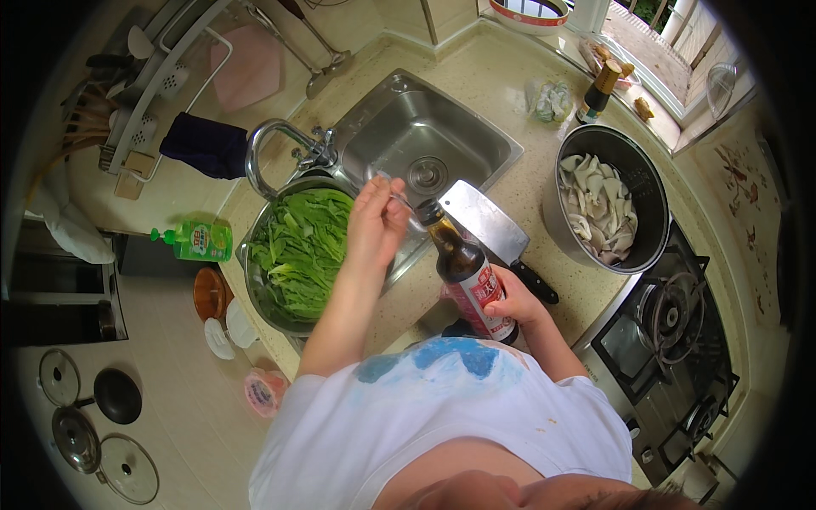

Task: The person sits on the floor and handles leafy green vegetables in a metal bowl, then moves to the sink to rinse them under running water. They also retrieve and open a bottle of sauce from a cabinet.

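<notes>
My right hand (517,298) is wrapped around the lower part of a glass bottle of dark sauce (475,287) with a red and white label. The bottle leans towards the sink, and its mouth shows no cap. To the left of the bottle neck, my left hand (380,213) is raised with its fingers pinched on a small, pale piece (400,201), too small to name. Beyond the bottle, a cleaver (488,220) with a black handle lies on the counter by the sink's edge. Left of my left forearm stands a metal basin of green leafy vegetables (306,248).
A stainless steel sink (440,134) with a curved faucet (258,153) lies ahead. At right, a dark pot (561,217) holds sliced pale mushrooms (602,197), near a gas stove (666,319). A second sauce bottle (596,95) and a plastic bag (549,101) stand behind. Green dish soap (203,241) is left.
</notes>
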`<act>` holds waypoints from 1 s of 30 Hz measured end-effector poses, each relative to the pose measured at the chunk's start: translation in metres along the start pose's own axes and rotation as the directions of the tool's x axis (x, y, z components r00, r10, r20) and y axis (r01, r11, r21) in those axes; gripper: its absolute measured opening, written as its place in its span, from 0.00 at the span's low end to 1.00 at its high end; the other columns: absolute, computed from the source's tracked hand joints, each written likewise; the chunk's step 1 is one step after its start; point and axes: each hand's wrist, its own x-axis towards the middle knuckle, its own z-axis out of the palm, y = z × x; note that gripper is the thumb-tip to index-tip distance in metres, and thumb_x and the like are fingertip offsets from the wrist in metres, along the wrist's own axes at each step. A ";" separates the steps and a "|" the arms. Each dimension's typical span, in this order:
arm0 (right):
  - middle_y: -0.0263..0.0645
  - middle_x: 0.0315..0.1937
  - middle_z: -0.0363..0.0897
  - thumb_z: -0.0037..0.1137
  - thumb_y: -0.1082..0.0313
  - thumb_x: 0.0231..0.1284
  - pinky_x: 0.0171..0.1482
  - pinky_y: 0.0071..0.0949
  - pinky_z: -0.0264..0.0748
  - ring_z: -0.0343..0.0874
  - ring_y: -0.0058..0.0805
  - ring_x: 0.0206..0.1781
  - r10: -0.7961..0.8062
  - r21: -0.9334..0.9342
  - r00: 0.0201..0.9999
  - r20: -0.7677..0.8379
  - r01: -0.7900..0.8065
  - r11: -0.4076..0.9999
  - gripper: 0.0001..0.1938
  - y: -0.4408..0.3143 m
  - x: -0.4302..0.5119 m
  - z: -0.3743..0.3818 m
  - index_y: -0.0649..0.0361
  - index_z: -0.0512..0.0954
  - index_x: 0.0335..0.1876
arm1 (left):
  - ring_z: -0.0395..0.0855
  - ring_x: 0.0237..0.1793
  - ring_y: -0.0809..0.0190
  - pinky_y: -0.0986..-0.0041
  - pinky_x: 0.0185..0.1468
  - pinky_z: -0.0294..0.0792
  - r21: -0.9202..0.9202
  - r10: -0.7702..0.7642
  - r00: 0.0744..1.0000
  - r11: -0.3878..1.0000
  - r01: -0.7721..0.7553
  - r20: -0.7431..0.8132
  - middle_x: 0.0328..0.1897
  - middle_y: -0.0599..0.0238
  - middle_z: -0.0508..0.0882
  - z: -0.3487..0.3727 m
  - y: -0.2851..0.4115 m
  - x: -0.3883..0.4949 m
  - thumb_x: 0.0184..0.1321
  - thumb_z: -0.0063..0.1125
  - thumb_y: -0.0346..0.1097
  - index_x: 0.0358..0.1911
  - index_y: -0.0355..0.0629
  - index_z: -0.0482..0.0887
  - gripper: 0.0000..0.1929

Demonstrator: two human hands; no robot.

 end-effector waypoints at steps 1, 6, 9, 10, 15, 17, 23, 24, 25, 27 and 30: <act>0.33 0.45 0.78 0.78 0.51 0.34 0.51 0.22 0.73 0.75 0.19 0.45 0.001 -0.039 1.000 -0.020 -0.001 0.999 0.40 -0.003 -0.002 0.001 0.65 0.72 0.54 | 0.72 0.26 0.76 0.87 0.29 0.67 0.028 0.030 1.000 0.999 -0.030 -0.004 0.39 0.65 0.79 -0.001 0.001 0.003 0.70 0.51 0.34 0.40 0.45 0.74 0.03; 0.32 0.38 0.77 0.78 0.53 0.31 0.46 0.23 0.73 0.74 0.18 0.41 -0.045 -0.307 0.986 -0.157 -0.005 0.952 0.33 -0.016 -0.009 0.006 0.62 0.72 0.43 | 0.72 0.25 0.77 0.88 0.28 0.67 0.072 0.077 0.997 0.995 -0.075 -0.017 0.37 0.66 0.78 0.015 0.002 0.009 0.70 0.51 0.34 0.39 0.44 0.73 0.03; 0.34 0.31 0.76 0.78 0.54 0.29 0.40 0.24 0.73 0.75 0.19 0.35 -0.122 -0.517 0.964 -0.236 -0.018 0.856 0.30 -0.025 -0.013 0.009 0.60 0.69 0.35 | 0.72 0.27 0.75 0.86 0.29 0.68 0.105 0.124 0.992 0.987 -0.125 0.015 0.36 0.67 0.78 0.017 0.003 0.012 0.70 0.50 0.33 0.40 0.44 0.73 0.03; 0.35 0.29 0.76 0.78 0.55 0.28 0.38 0.25 0.73 0.75 0.20 0.33 -0.161 -0.563 0.951 -0.263 -0.016 0.826 0.30 -0.031 -0.014 0.016 0.60 0.68 0.34 | 0.73 0.27 0.74 0.85 0.30 0.69 0.117 0.139 0.990 0.983 -0.141 0.023 0.36 0.67 0.77 0.017 0.004 0.013 0.70 0.49 0.33 0.40 0.43 0.73 0.03; 0.37 0.23 0.73 0.78 0.55 0.26 0.32 0.25 0.71 0.72 0.26 0.26 -0.266 -0.744 0.900 -0.344 -0.089 0.662 0.31 -0.037 -0.022 0.027 0.59 0.66 0.31 | 0.76 0.34 0.66 0.69 0.45 0.78 0.095 0.246 0.969 0.964 -0.248 0.030 0.36 0.65 0.77 0.026 0.020 0.018 0.70 0.47 0.30 0.40 0.45 0.73 0.01; 0.43 0.25 0.77 0.78 0.54 0.27 0.33 0.28 0.74 0.78 0.33 0.27 -0.258 -0.762 0.894 -0.366 -0.128 0.635 0.31 -0.025 -0.027 0.023 0.60 0.66 0.32 | 0.75 0.34 0.66 0.65 0.50 0.78 0.172 0.196 0.980 0.965 -0.197 0.024 0.35 0.67 0.76 0.038 0.026 0.013 0.69 0.47 0.29 0.40 0.45 0.72 0.01; 0.36 0.22 0.71 0.78 0.57 0.26 0.30 0.25 0.69 0.69 0.24 0.24 -0.339 -0.711 0.858 -0.387 -0.044 0.701 0.31 -0.025 -0.026 0.028 0.59 0.64 0.30 | 0.62 0.22 0.72 0.80 0.26 0.56 0.389 0.039 0.998 0.921 -0.016 -0.051 0.27 0.71 0.68 0.010 0.013 -0.002 0.69 0.40 0.31 0.39 0.42 0.74 0.06; 0.39 0.24 0.74 0.78 0.57 0.26 0.32 0.26 0.71 0.73 0.27 0.26 -0.327 -0.718 0.861 -0.390 -0.062 0.693 0.31 -0.027 -0.026 0.028 0.59 0.64 0.31 | 0.62 0.22 0.73 0.81 0.26 0.57 0.376 -0.014 1.000 0.927 0.020 -0.020 0.27 0.71 0.68 0.001 0.014 -0.002 0.68 0.39 0.31 0.39 0.41 0.74 0.07; 0.42 0.26 0.77 0.79 0.57 0.27 0.34 0.27 0.74 0.77 0.31 0.28 -0.310 -0.727 0.869 -0.384 -0.078 0.683 0.31 -0.030 -0.027 0.028 0.60 0.65 0.32 | 0.62 0.22 0.73 0.81 0.26 0.58 0.361 -0.057 0.998 0.931 0.051 0.005 0.27 0.71 0.68 -0.009 0.015 -0.004 0.68 0.38 0.32 0.39 0.41 0.74 0.08; 0.44 0.29 0.80 0.79 0.57 0.28 0.36 0.28 0.76 0.81 0.33 0.30 -0.294 -0.741 0.882 -0.369 -0.088 0.666 0.31 -0.033 -0.026 0.027 0.61 0.66 0.33 | 0.62 0.23 0.74 0.82 0.25 0.58 0.412 -0.141 0.988 0.906 0.101 0.068 0.27 0.72 0.69 -0.014 0.010 -0.006 0.72 0.40 0.43 0.38 0.41 0.75 0.14; 0.43 0.28 0.80 0.79 0.57 0.28 0.36 0.26 0.75 0.80 0.30 0.30 -0.278 -0.737 0.901 -0.334 -0.065 0.673 0.30 -0.035 -0.025 0.026 0.61 0.66 0.33 | 0.74 0.28 0.74 0.82 0.28 0.67 0.442 -0.226 0.969 0.882 0.163 0.095 0.35 0.69 0.79 -0.003 -0.002 -0.016 0.72 0.42 0.53 0.44 0.40 0.77 0.21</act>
